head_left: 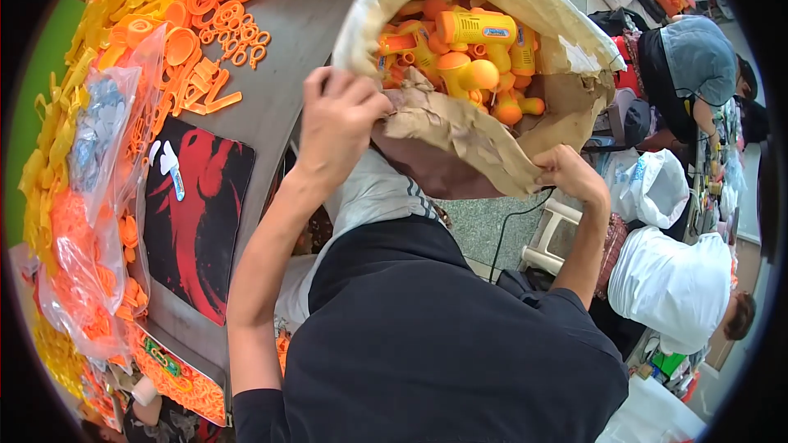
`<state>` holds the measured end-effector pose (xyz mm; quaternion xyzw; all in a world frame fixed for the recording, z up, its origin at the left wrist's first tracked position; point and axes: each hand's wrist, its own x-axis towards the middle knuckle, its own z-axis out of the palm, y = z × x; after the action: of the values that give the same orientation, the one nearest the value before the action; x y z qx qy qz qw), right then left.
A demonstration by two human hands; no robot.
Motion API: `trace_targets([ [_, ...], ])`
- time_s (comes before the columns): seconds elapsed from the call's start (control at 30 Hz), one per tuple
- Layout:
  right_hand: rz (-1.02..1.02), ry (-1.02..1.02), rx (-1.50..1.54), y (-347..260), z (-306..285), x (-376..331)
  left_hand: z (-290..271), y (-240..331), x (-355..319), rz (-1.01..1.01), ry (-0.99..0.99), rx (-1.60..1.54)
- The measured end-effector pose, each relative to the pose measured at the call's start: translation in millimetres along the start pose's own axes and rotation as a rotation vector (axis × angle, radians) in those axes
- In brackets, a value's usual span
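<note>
Your left hand (341, 115) and right hand (570, 171) both gripped the crumpled rim of the brown paper sack (460, 135), at twelve o'clock, full of yellow toy drills (472, 41). It looked heavy and tear-prone, so hold gathered folds. The grey table (287, 57) edge sat at ten o'clock; open floor (484, 226) at three.

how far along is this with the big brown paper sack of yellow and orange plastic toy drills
Done: the brown paper sack is open, showing yellow and orange plastic toy drills. In hand: the left hand and right hand both grip its crumpled rim. Left: the sack looks full, and loose orange plastic parts cover the grey table.
</note>
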<state>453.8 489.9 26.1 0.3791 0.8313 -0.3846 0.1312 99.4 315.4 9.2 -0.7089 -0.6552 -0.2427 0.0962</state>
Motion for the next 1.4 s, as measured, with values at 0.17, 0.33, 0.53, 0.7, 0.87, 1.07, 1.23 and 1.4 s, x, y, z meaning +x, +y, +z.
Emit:
trace_targets([
  [0.17, 0.297, -0.173, -0.193, 58.8, -15.5, -1.5, -41.2, 30.1, -0.6, 0.109, 0.066, -0.204],
  [0.33, 0.336, -0.052, -0.405, 90.6, 0.4, 7.7, -28.7, 44.9, -18.7, 0.041, 0.186, -0.262],
  [0.53, -0.326, 0.695, 0.018, -120.2, 13.6, 18.6, -29.1, 32.7, -60.3, -0.209, 0.531, -0.377],
  [0.7, -0.93, 0.559, 0.123, -275.5, 93.7, 59.0, -51.1, 27.5, -117.4, -0.471, 0.659, -0.37],
  [0.87, -0.918, 0.399, -0.192, -287.0, 127.3, 105.1, -86.7, 44.9, -196.7, -0.77, 0.751, -0.176],
  [1.07, -0.529, 0.815, -0.707, -123.3, 90.7, 177.3, -97.1, 78.7, -269.7, -1.092, 0.875, 0.013],
  [1.23, -0.357, 0.868, -0.624, -5.1, 104.3, 234.6, -101.3, 75.3, -277.9, -1.179, 0.919, 0.035],
  [1.4, -0.162, 0.581, -0.663, -41.3, 90.5, 202.8, -107.1, 61.3, -264.6, -1.119, 0.87, -0.02],
])
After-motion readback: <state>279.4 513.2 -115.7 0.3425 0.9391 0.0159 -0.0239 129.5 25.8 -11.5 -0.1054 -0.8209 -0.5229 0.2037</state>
